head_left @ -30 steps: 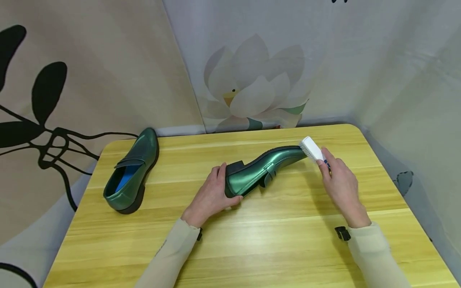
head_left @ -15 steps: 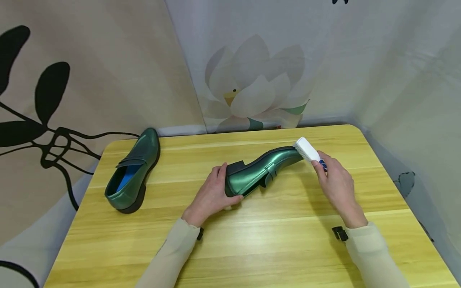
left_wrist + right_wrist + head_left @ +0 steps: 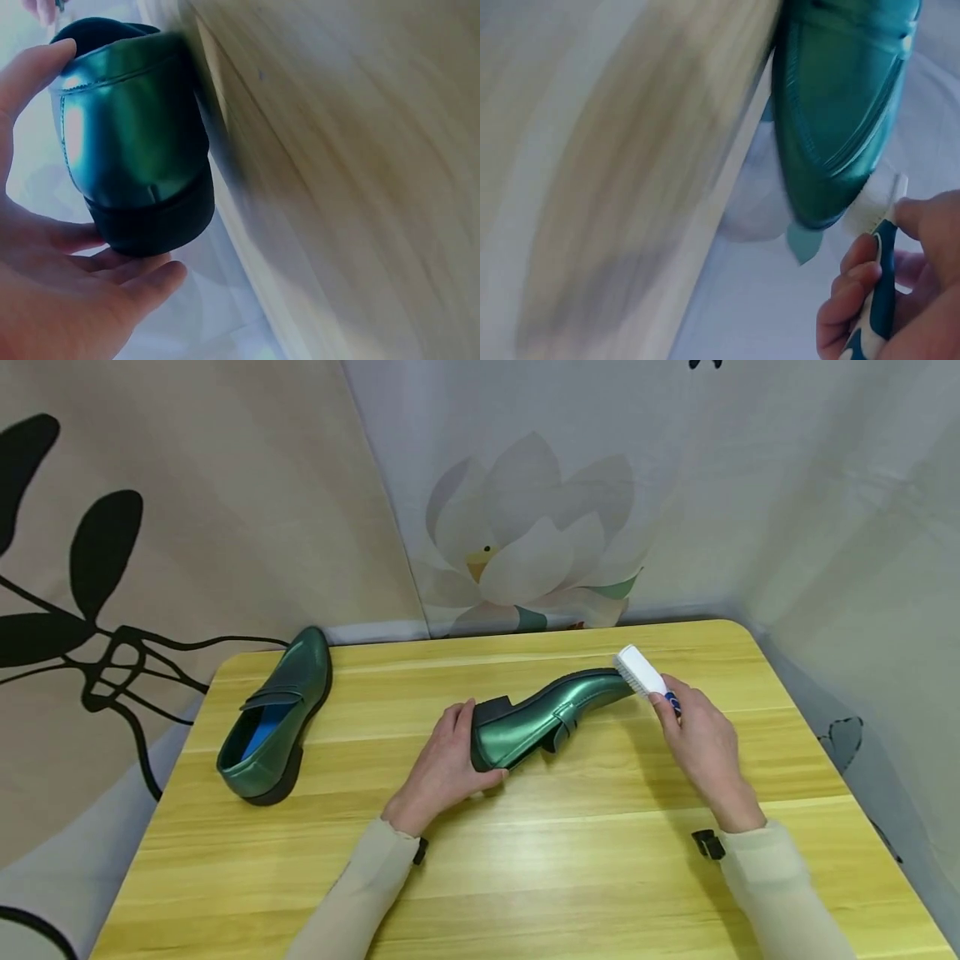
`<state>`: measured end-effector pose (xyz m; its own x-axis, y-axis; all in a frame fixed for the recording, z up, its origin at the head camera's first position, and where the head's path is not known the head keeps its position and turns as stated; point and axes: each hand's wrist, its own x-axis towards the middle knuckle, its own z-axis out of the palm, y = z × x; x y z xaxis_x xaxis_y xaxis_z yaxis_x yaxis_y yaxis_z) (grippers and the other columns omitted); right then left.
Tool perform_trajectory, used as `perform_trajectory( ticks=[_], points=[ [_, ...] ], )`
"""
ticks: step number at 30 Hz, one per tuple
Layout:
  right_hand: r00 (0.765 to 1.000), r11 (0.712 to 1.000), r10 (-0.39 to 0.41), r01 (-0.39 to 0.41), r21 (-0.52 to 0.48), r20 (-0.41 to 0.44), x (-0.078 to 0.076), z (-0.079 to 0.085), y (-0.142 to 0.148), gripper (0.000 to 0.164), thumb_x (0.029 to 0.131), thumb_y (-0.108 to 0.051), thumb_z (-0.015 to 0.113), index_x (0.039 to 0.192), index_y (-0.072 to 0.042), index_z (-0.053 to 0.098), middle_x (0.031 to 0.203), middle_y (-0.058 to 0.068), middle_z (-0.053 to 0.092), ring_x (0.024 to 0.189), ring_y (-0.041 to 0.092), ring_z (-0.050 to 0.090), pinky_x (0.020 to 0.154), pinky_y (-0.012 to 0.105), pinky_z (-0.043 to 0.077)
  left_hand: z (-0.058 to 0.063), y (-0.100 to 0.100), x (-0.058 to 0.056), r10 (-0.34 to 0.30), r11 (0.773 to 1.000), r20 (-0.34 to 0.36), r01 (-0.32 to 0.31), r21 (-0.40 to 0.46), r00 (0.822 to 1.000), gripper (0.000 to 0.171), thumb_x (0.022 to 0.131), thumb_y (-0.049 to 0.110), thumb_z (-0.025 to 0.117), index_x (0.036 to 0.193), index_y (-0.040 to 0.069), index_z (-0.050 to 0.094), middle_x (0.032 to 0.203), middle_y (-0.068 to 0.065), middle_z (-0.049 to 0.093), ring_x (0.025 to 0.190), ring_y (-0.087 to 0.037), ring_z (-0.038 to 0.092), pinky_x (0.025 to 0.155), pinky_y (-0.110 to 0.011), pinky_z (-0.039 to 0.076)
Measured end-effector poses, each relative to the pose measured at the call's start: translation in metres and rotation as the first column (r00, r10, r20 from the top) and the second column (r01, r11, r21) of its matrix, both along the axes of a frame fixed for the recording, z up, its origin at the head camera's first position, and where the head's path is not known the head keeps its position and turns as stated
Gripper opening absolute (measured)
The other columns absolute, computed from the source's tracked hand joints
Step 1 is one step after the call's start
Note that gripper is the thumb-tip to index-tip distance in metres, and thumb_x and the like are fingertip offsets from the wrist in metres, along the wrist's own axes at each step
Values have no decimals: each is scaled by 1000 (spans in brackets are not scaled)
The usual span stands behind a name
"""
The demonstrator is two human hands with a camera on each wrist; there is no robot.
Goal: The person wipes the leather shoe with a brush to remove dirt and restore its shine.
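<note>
A shiny green loafer is tipped on its side in the head view, its toe to the right and its black sole facing up and away. My left hand grips it by the heel; in the left wrist view the thumb and fingers wrap around the loafer's back end. My right hand holds a white brush by its blue-and-white handle. The bristles are at the toe tip, and seem to touch its edge.
A second green loafer with a blue insole stands upright at the table's left. The wooden table ends at a patterned fabric wall behind it. Black straps sit at the wrists.
The brush and right hand have shifted slightly left over the toe since a second ago. The toe has dipped a little in the last half second, while the left hand keeps its grip.
</note>
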<state>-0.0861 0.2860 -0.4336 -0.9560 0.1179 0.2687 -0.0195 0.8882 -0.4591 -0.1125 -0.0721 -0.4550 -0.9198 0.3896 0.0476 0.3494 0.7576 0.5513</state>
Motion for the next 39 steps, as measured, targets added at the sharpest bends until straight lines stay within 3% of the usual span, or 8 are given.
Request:
perform_trajectory(
  ticks=[7,12,15,20,30,39],
  points=[
    [999,1000,25,-25,14,-27,-1,4,-14,43,107,-30,59,140,-2,61,103,24,68,77,33,64,56,49,48,2,5,2,-15,1000,-86,17,21,996,114,71,44,93,157,-2,34,148,-23,43,130,-35,49,108,-46,46],
    [994,994,107,-107,17,-15,1,2,-18,45,106,-32,61,143,-4,60,102,21,69,76,30,62,57,46,48,4,9,4,-16,1000,-156,18,16,988,113,70,44,94,155,-2,36,147,-23,44,130,-36,49,107,-46,47],
    [994,994,111,-111,17,-11,2,1,-17,46,107,-33,60,142,-4,60,104,21,69,77,31,63,57,47,49,4,11,5,-21,1000,-177,23,10,984,113,71,44,94,155,-3,36,148,-23,43,132,-37,48,108,-46,47],
    [997,997,80,-80,3,7,4,1,-16,45,107,-32,58,142,-3,59,109,24,69,81,34,65,62,52,50,4,13,7,-26,1000,-185,28,9,982,114,70,43,95,156,-3,35,148,-23,43,133,-37,47,109,-45,46],
    [985,985,170,-169,17,-40,8,-2,-27,45,104,-28,66,142,-4,60,100,17,68,72,24,55,57,38,42,3,15,8,-31,999,-215,34,9,976,113,70,44,94,155,-4,36,147,-24,43,132,-38,47,108,-46,46],
    [971,972,233,-232,27,-55,11,-3,-34,45,101,-25,71,140,-5,62,111,18,71,78,26,60,61,41,46,2,14,8,-20,1000,-216,23,10,976,114,70,44,94,156,-4,36,147,-24,44,132,-39,47,109,-47,46]
  ],
)
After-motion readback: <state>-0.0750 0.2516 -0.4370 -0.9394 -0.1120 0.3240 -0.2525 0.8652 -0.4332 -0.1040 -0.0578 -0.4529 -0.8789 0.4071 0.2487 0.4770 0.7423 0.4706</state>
